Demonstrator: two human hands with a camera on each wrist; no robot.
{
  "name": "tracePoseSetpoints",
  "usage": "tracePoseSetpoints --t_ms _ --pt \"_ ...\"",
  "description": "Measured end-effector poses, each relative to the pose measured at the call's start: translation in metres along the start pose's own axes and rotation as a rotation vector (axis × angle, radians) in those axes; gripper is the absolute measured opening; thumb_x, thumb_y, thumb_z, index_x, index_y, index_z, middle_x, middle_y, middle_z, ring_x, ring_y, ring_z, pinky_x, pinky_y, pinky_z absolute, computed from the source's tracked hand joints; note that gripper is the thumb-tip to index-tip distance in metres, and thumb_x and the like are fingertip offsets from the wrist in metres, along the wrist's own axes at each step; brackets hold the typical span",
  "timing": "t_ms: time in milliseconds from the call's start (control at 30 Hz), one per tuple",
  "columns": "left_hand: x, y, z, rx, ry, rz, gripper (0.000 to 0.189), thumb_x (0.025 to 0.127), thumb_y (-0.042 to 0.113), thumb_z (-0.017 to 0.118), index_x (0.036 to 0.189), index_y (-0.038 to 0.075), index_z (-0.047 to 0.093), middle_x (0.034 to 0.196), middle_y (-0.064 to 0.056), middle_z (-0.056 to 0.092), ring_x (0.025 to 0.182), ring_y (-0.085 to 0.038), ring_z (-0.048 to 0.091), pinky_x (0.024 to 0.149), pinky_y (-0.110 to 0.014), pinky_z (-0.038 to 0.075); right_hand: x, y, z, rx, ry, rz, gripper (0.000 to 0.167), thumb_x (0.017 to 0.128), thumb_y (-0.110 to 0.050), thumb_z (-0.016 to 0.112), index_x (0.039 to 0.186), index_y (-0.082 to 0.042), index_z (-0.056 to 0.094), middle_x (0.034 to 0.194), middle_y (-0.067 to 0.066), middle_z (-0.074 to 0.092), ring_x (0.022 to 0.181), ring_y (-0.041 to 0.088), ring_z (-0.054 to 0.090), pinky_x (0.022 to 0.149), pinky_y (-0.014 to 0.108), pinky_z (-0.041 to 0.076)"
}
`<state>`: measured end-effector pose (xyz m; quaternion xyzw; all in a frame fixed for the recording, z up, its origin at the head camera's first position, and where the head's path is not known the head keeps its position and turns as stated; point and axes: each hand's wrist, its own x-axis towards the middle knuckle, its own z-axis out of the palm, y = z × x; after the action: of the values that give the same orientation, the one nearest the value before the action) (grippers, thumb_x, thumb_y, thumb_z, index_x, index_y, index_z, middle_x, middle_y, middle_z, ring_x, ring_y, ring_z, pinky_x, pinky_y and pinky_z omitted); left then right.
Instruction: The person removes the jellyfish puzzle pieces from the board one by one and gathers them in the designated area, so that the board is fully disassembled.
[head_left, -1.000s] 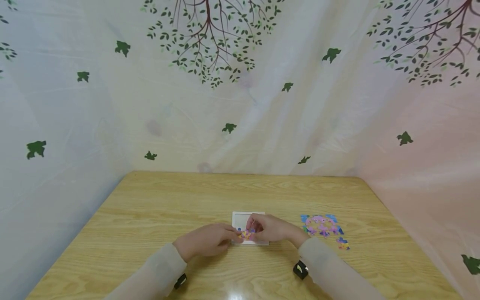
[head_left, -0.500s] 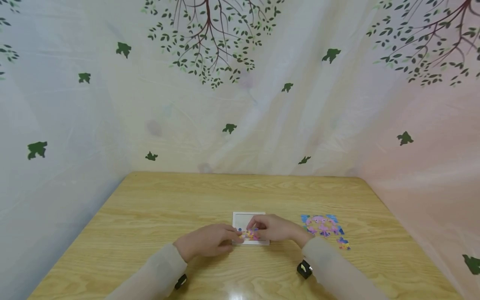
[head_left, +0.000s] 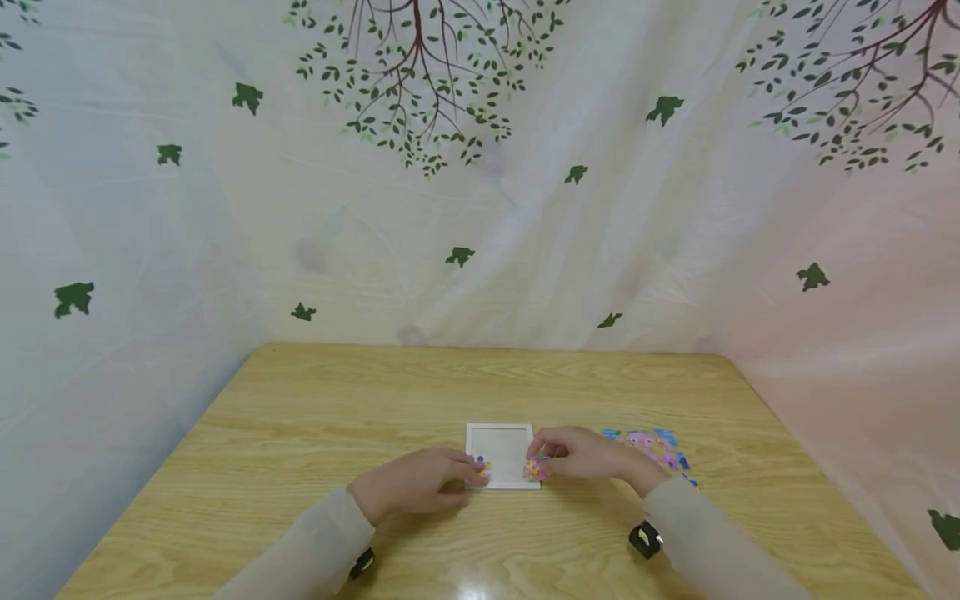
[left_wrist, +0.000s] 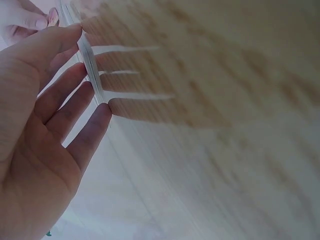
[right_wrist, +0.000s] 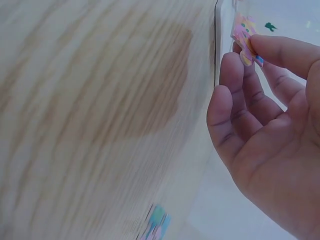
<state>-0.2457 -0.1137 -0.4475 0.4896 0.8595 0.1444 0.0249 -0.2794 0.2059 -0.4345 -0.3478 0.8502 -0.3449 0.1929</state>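
Note:
A white puzzle tray (head_left: pixel 499 426) lies mid-table, most of its inside bare. My left hand (head_left: pixel 423 481) rests at its left edge, nearly straight fingertips touching the rim in the left wrist view. Beside those fingertips, a few colourful puzzle pieces (head_left: pixel 483 469) show in the tray's near left corner, partly covered by the hand. My right hand (head_left: pixel 581 454), over the tray's right side, pinches a pink and yellow puzzle piece (right_wrist: pixel 244 34) between thumb and fingers. In the head view the held piece (head_left: pixel 536 468) overlaps the tray's right rim.
To the right, a partly joined pink and blue puzzle (head_left: pixel 664 442) lies on the wooden table (head_left: pixel 360 392), partly hidden by my right wrist. Black wrist cameras hang under both sleeves. A leaf-printed curtain (head_left: pixel 360 275) encloses the table's back and sides.
My right hand has moved right with the pinched piece, from over the tray to its right rim, uncovering the tray's middle. My left hand has stayed in place.

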Motion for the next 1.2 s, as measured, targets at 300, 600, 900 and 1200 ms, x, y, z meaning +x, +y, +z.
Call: tracePoseSetpoints --t_ms 300,600,900,1200 --pt "-0.001 0.0 0.001 0.019 -0.002 0.009 0.032 0.103 0.016 0.066 0.134 0.011 0.07 0.145 -0.006 0.062 0.134 -0.022 0.058 0.112 -0.034 0.046 -0.035 0.019 -0.012 0.048 0.0 -0.034 0.016 0.104 -0.013 0.063 0.118 -0.007 0.066 0.091 0.0 0.067 0.08 0.009 0.058 0.072 0.024 0.05" --pt "-0.001 0.003 0.001 -0.005 -0.008 -0.007 0.033 0.103 0.017 0.066 0.135 0.01 0.07 0.146 -0.006 0.062 0.135 -0.022 0.057 0.113 -0.034 0.046 -0.08 0.041 -0.03 0.044 0.041 -0.052 0.014 0.103 -0.012 0.064 0.116 -0.007 0.067 0.094 0.002 0.067 0.082 0.007 0.062 0.075 0.024 0.055" --pt "-0.001 0.003 0.0 0.016 -0.002 0.003 0.033 0.103 0.018 0.066 0.135 0.009 0.07 0.146 -0.006 0.062 0.134 -0.023 0.057 0.113 -0.035 0.045 -0.12 0.052 -0.045 0.058 0.1 0.06 0.014 0.101 -0.006 0.063 0.114 -0.002 0.065 0.089 0.002 0.064 0.064 0.002 0.051 0.051 0.02 0.045" --pt "-0.001 0.003 -0.002 0.009 -0.004 0.001 0.033 0.103 0.016 0.066 0.135 0.009 0.07 0.146 -0.007 0.061 0.135 -0.024 0.057 0.113 -0.035 0.045 -0.131 0.064 -0.047 0.055 0.111 0.007 0.005 0.099 -0.003 0.065 0.104 -0.002 0.063 0.089 0.003 0.068 0.078 0.007 0.062 0.062 0.024 0.053"
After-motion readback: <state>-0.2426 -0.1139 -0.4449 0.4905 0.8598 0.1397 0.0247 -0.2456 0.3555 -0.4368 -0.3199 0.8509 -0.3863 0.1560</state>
